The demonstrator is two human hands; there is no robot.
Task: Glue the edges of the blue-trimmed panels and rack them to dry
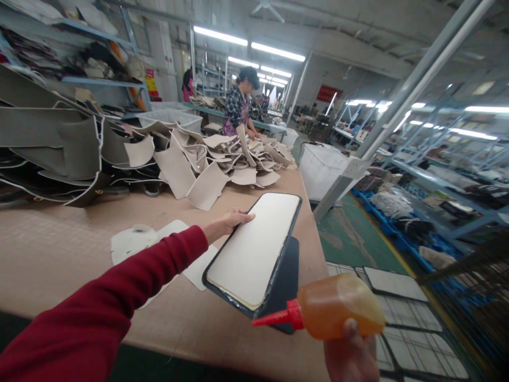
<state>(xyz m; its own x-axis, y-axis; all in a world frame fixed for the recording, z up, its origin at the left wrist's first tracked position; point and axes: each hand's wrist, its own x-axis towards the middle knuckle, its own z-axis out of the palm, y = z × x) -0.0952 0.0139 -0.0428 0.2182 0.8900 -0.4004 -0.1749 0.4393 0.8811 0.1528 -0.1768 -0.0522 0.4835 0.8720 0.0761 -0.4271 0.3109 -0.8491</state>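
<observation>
My left hand (227, 223) grips the left edge of a long panel (256, 246), its thumb on top. The panel has a white face, a dark border and rounded corners, and a shiny wet-looking strip runs along its near and right edges. In my right hand (352, 353) is a glue bottle (338, 306) of amber liquid, lying nearly sideways. Its red nozzle points left, close to the panel's near corner. Partly under the panel lies a dark flat piece (292, 276). White sheets (135, 241) rest on the table left of it.
A heap of grey-beige cut pieces (210, 183) covers the far part of the table (167, 313). Large dark grey folded pieces (75, 143) stand at left. Beyond the heap a person (236, 106) works. Right of the table are a metal post (358, 154), white bin (322, 167) and floor panels (413, 318).
</observation>
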